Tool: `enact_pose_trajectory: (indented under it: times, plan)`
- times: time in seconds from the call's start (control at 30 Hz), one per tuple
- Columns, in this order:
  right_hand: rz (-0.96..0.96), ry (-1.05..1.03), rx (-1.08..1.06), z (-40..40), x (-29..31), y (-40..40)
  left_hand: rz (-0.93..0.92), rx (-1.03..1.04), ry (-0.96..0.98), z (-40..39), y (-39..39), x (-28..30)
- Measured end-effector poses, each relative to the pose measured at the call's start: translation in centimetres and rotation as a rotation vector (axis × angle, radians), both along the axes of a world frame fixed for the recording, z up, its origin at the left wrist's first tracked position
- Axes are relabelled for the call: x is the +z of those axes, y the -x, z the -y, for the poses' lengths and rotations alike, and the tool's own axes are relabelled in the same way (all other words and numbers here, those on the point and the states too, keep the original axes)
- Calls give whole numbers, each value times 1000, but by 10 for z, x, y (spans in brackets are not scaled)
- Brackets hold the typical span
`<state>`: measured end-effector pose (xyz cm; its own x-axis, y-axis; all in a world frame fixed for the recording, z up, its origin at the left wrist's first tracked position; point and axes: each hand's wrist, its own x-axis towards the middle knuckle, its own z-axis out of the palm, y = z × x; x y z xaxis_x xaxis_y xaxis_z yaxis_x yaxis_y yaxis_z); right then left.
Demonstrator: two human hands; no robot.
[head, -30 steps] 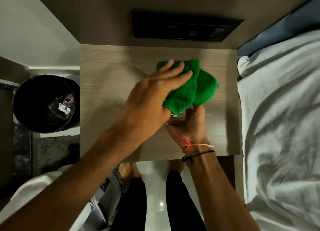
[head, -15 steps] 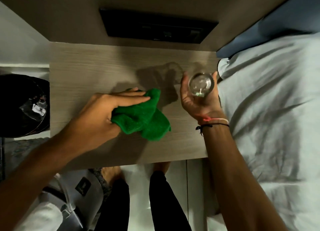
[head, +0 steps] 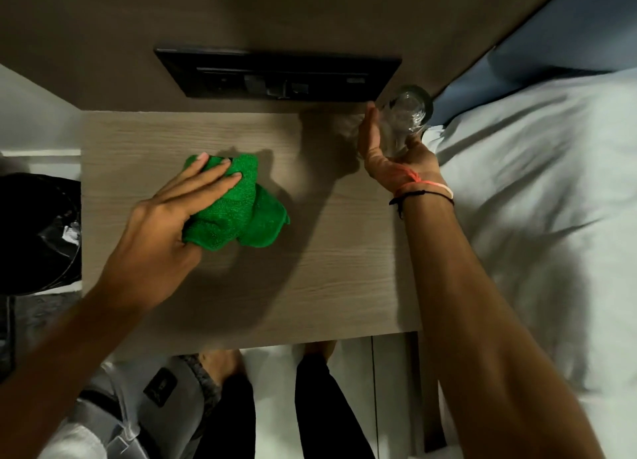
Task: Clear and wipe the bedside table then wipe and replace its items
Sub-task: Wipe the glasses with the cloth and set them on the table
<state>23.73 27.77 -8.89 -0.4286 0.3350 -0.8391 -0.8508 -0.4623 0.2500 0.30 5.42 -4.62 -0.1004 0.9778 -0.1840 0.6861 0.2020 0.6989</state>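
Pale wood grain fills the middle of our view: the table runs from a black bin at the far left to a bed with white sheets at the right, and its top is bare apart from what we hold on it. Behind it, low on the brown wall, sits a dark switch panel. Starting at the left, our left hand presses a crumpled green cloth onto the table, left of its centre; the fingers lie spread flat over the cloth's upper part while the thumb tucks against its near edge, so the cloth is pinned under the hand. Further right, near the table's back right corner, our right hand holds a clear glass, tilted with its round end towards the wall; the fingers wrap it from the left and the palm cups it below. We cannot tell whether the glass touches the table. An orange thread and a black cord circle that wrist. Below the table edge we see dark trousers and bare feet on a pale floor.
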Motion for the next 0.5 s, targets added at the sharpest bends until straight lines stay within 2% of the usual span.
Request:
enact_pose_trajectory:
  times: [0.13,0.3,0.5]
  plan:
    - [6,1,13,-5,-4,0,-64,8,-40,-4,-7,-5]
    - [-52,5,75,-5,-10,-1,-56,-7,-47,-9,-14,-1]
    - [34,-34,125,-9,-12,1,-73,-25,-29,-14,-16,0]
